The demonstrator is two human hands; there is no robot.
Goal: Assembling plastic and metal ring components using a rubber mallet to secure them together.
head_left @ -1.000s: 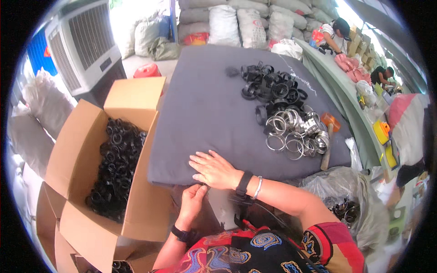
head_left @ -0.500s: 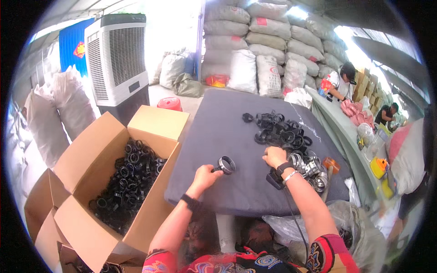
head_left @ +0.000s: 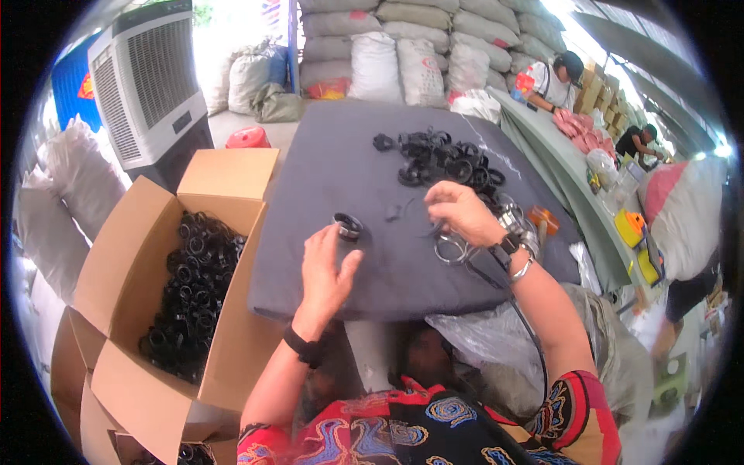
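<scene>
My left hand (head_left: pixel 322 267) is open, thumb spread from the fingers. A black ring with a shiny metal inner band (head_left: pixel 347 227) lies at its fingertips on the grey padded table (head_left: pixel 310 178). My right hand (head_left: pixel 463 213) is curled above the table. Something thin and dark shows at its fingertips, too blurred to name. Just under that hand is a silver metal ring (head_left: pixel 451 249). A small dark blurred piece (head_left: pixel 394 211) is left of the right fingers. Beyond my right hand lies a pile of black rings (head_left: pixel 446 159), and several silver rings (head_left: pixel 513 217) sit beside my right wrist.
An open cardboard box (head_left: pixel 225 310) full of black rings stands at the left. A dark cable (head_left: pixel 535 341) runs down beside my right forearm. An orange-headed mallet-like thing (head_left: pixel 544 220) lies at the table's right. Two people work along a bench further right.
My left hand has released the black ring, which now rests at its fingertips. My right hand has risen, and a silver ring now shows beneath it. The whole view has shifted.
</scene>
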